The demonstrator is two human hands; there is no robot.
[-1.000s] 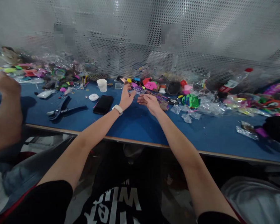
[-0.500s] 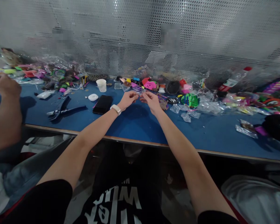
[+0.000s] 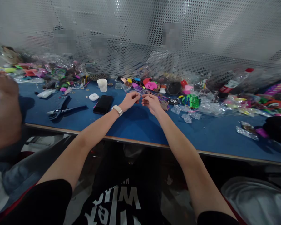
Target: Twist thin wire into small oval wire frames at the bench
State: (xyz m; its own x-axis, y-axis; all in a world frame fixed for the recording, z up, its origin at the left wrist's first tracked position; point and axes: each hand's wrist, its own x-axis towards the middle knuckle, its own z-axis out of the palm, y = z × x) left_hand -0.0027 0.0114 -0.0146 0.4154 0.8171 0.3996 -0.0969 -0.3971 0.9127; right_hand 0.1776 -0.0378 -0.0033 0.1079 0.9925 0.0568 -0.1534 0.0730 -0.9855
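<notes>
In the head view, my left hand (image 3: 130, 100), with a pale band on the wrist, has its fingers closed in a pinch at a small clear plastic piece (image 3: 144, 92). From the other side my right hand (image 3: 151, 102) pinches at the same piece, its fingers curled. The piece is thin and see-through, so its exact kind cannot be made out. Both hands are held above the blue table (image 3: 135, 125). Just behind them lie a pink modelled figure (image 3: 151, 85) and a small clear box (image 3: 118, 86).
Left of my hands lie a black phone (image 3: 103, 104), a white rounded case (image 3: 93, 97), a paper cup (image 3: 102, 85) and dark-handled cutters (image 3: 61, 110). Crumpled clear bags (image 3: 210, 105) and a bottle (image 3: 234, 82) are on the right. Another person's hand (image 3: 4, 83) is at far left.
My hands have drawn slightly apart, and the clear piece between them shows at a changed angle. The other person's hand at far left has shifted a little.
</notes>
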